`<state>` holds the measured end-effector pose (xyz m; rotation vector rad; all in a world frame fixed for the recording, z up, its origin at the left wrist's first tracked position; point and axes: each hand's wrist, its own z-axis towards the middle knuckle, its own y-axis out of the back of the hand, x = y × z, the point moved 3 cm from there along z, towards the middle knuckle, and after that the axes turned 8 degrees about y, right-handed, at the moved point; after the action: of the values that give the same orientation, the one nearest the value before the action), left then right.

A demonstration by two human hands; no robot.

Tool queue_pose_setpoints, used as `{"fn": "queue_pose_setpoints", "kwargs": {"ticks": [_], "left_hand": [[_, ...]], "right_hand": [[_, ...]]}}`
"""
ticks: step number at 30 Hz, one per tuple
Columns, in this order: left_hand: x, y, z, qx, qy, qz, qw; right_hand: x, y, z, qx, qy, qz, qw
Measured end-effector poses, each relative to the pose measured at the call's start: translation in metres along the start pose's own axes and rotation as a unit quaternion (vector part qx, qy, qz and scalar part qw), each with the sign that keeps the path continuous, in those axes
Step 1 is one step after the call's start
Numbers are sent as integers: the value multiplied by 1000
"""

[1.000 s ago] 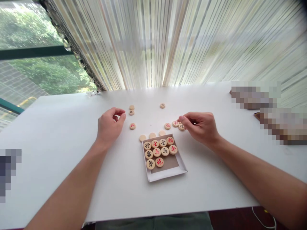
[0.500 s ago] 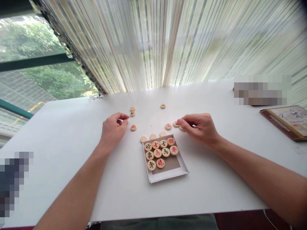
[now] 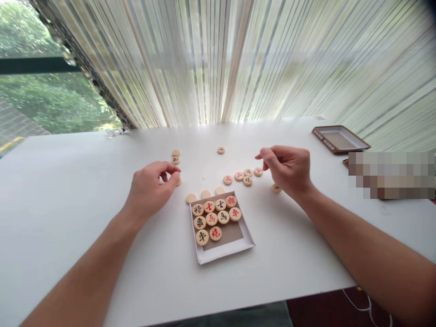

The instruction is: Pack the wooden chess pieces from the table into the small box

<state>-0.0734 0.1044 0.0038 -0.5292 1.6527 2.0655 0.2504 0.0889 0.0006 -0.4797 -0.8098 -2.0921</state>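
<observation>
My left hand (image 3: 150, 190) has its thumb and index finger closed at a round wooden xiangqi piece (image 3: 179, 182), largely hidden by the fingers. My right hand (image 3: 288, 170) hovers with loosely curled fingers, index and thumb tips apart, and no piece shows in it. Just below it lies a black-marked piece (image 3: 277, 188), partly covered. To its left are several pieces in red and black, among them a red one (image 3: 258, 171) and a black cannon piece (image 3: 247, 180). Between my hands, a shallow white-walled box (image 3: 226, 250) holds rows of face-up pieces, with bare bottom showing at its lower right.
Blank-side-up pieces (image 3: 205, 195) lie along the box's far edge. Two pieces (image 3: 175, 160) sit beyond my left hand, and a single piece (image 3: 221, 150) lies farther back. A brown-edged box tray (image 3: 340, 138) rests at the right rear, beside a blurred-out patch. String curtains (image 3: 204, 63) hang behind the table.
My right hand has lifted off the pieces and shifted right, uncovering several of them. My left hand has come over the red piece beside it. The view has turned slightly right.
</observation>
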Motion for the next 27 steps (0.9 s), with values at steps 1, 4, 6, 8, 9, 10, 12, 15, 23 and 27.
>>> {"fn": "queue_pose_setpoints", "kwargs": {"ticks": [1, 4, 6, 8, 9, 10, 12, 15, 23, 27], "left_hand": [[0, 0, -1, 7, -8, -3, 1000], [-2, 1, -2, 48, -42, -18, 998], [-4, 2, -4, 92, -61, -35, 993], [-5, 1, -4, 138, -78, -50, 986], [-5, 1, -5, 156, -86, -55, 982], [-5, 0, -4, 170, -92, -57, 979], [-3, -1, -4, 190, -99, -57, 975], [-1, -3, -5, 216, -113, -52, 968], [-6, -5, -9, 247, -178, -36, 952], [-5, -6, -10, 247, -197, -20, 949]], "right_hand": [[-2, 2, 2, -7, 1, -2, 1000], [-5, 4, 5, -2, 2, -12, 1000], [-6, 5, 6, 11, 3, -20, 1000], [-6, 7, 8, 16, 6, -24, 1000], [-7, 8, 9, 16, 5, -26, 1000], [-9, 10, 10, 19, 1, -26, 999], [-13, 10, 12, 33, -12, -25, 999], [-19, 6, 11, 73, -30, -20, 997], [-5, -9, -2, 161, 46, -33, 985], [-6, -10, -2, 165, 48, -42, 984]]}}
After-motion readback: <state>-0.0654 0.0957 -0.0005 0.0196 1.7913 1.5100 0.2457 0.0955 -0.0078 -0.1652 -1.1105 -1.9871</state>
